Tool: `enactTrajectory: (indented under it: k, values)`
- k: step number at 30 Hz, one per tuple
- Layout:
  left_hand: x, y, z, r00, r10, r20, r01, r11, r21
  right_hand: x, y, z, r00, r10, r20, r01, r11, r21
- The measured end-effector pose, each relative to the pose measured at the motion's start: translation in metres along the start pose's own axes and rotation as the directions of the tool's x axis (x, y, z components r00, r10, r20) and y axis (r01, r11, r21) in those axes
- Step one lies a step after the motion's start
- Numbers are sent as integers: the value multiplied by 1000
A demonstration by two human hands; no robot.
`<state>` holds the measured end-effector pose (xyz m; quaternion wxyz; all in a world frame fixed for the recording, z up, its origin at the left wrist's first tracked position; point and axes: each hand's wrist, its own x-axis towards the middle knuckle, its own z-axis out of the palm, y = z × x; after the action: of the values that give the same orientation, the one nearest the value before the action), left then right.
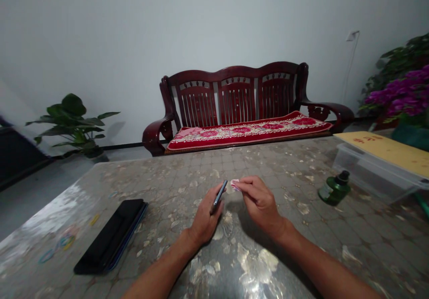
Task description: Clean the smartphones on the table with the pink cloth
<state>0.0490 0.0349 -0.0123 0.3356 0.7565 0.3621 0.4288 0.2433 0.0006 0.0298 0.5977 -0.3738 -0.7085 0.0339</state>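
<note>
My left hand (205,218) is closed around a slim smartphone (219,196), held tilted with its edge facing me. Just to the right, the fingertips of my right hand (260,203) pinch a small folded white-and-pink piece (235,184); whether it is paper or cloth I cannot tell. A small gap separates that piece from the phone. Both hands are over the middle of the patterned table (221,279). On the left lies a black tablet-like slab (112,234) on top of something with a blue edge.
A green pump bottle (334,188) stands right of my right hand. Behind it is a clear plastic box (365,171) with a yellow sheet (385,150) on top. Several colored bands (67,241) lie at the far left. A wooden bench (234,95) stands beyond the table.
</note>
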Motion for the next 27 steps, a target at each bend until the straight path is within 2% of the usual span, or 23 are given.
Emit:
enactTrajectory:
  k: [3,7,10,12,14,17,20,23,27]
  values:
    - [0,6,6,999,35,28,-35,999,-5,0,-9,-1,993,-112,25,112,993,-33]
    - [-1,12,10,997,71,41,-71,997,-19,1,-10,-7,952,-286,109,293,954,-56]
    - [1,19,10,1000,-17,-19,15,995,-100,7,-4,-14,974,-222,47,226,967,-115]
    - [7,25,11,984,-151,-94,124,962,-242,11,-1,-17,988,-151,-14,148,980,-130]
    - [17,33,13,935,-325,-139,228,855,-466,14,-1,-18,991,-129,-33,124,986,-108]
    - [39,50,13,839,-540,-62,278,525,-804,12,-4,-14,989,-150,-8,149,986,-73]
    - [62,66,10,749,-660,50,256,219,-942,8,-5,-8,987,-158,33,160,984,-74]
    - [76,74,8,718,-684,129,243,72,-967,6,0,-6,989,-144,31,147,983,-109]
    - [81,73,12,733,-651,199,257,-6,-966,5,5,-5,991,-118,64,128,976,-176]
